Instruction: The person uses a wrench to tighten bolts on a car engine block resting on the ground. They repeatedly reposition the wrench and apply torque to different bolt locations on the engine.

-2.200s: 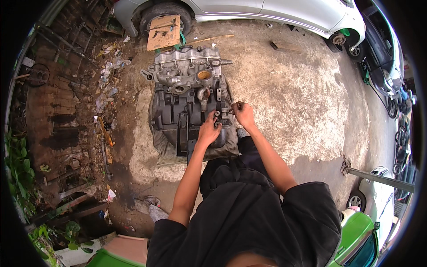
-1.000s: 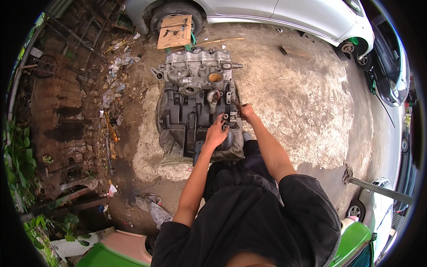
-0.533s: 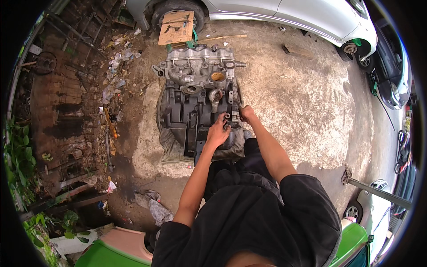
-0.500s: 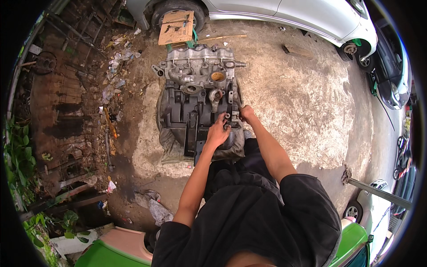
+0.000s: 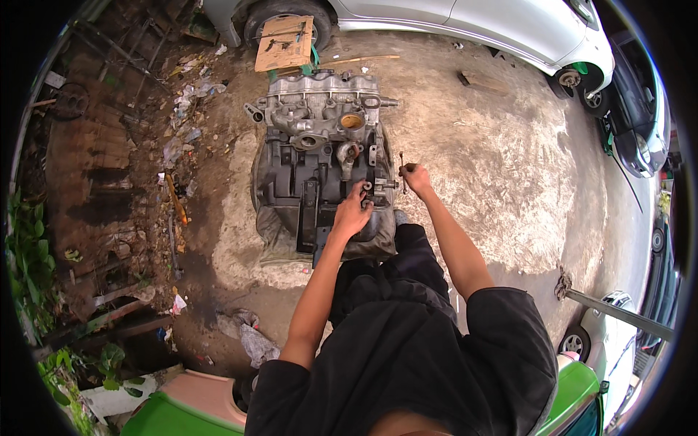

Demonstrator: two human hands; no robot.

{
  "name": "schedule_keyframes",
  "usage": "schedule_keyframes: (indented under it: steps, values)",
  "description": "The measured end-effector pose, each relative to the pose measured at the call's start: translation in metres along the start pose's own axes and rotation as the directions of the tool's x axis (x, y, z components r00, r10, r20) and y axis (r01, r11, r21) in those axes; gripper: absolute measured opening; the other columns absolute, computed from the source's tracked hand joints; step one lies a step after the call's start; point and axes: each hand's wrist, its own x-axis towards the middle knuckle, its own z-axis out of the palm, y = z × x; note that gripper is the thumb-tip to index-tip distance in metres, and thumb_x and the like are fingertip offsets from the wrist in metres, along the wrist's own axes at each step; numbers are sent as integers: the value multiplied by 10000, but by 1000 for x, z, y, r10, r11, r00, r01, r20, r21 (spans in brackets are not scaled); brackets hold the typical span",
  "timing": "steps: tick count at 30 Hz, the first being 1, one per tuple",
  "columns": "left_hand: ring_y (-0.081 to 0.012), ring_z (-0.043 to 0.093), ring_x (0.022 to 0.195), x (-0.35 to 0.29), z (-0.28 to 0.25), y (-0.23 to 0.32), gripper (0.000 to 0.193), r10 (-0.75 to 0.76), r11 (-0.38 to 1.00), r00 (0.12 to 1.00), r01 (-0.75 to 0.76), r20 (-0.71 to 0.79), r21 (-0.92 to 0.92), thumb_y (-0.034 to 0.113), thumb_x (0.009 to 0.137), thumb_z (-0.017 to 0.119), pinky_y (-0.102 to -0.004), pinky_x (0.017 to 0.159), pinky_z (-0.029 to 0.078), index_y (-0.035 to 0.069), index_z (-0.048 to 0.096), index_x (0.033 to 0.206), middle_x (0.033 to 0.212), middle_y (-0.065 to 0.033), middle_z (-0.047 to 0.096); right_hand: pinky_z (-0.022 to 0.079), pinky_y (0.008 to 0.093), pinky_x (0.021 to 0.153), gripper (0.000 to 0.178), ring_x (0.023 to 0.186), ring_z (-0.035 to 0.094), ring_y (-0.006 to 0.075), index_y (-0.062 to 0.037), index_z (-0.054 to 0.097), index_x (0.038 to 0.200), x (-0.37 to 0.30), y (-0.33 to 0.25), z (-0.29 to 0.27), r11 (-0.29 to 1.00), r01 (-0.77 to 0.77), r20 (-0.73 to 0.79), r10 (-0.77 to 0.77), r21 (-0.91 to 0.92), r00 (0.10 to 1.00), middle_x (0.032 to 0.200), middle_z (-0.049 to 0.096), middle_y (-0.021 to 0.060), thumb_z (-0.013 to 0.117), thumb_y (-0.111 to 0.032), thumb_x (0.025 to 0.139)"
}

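Note:
A car engine point(image 5: 320, 138) stands before me, its upper casting silvery and its lower block dark and greasy. My left hand point(image 5: 353, 212) is at the block's near right part, thumb and fingers closed round a small metal bracket point(image 5: 379, 190); the exact contact is partly hidden. Just off the engine's right side, my right hand point(image 5: 415, 178) is closed round a slim wrench point(image 5: 401, 160), held roughly upright and apart from the bracket.
Grimy cloth point(image 5: 280, 243) lies under the engine. Beyond it a wooden board point(image 5: 285, 43) leans by the wheel of a silver car point(image 5: 407, 18). Litter point(image 5: 189, 102) is strewn along the left, with a grey rag point(image 5: 258, 341) nearer me. A wood block point(image 5: 486, 82) lies far right.
My right hand has moved a little right and up, off the engine's side, and the wrench in it now shows. My left hand has stayed at the bracket.

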Motion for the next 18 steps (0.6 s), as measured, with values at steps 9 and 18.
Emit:
schedule_keyframes:
  steps: [9,18]
  values:
    - [-361,614,1183,0,1,-1,571,46,999,999,-46,-29,8,220,930,619,-463,965,509,153,356,1433,1307,-188,627,604,335,635,175,751,736,253,56,682,1012,-49,6,-14,644,-46,30,36,764,999,864,711,157,630,-94,939]
    - [-282,541,1310,1,-3,6,555,-54,998,997,53,52,18,159,960,593,-449,1021,501,122,344,1454,1435,-154,524,606,354,774,269,934,727,266,40,630,1174,-116,15,17,357,-148,121,97,922,988,1036,716,181,640,-136,972]
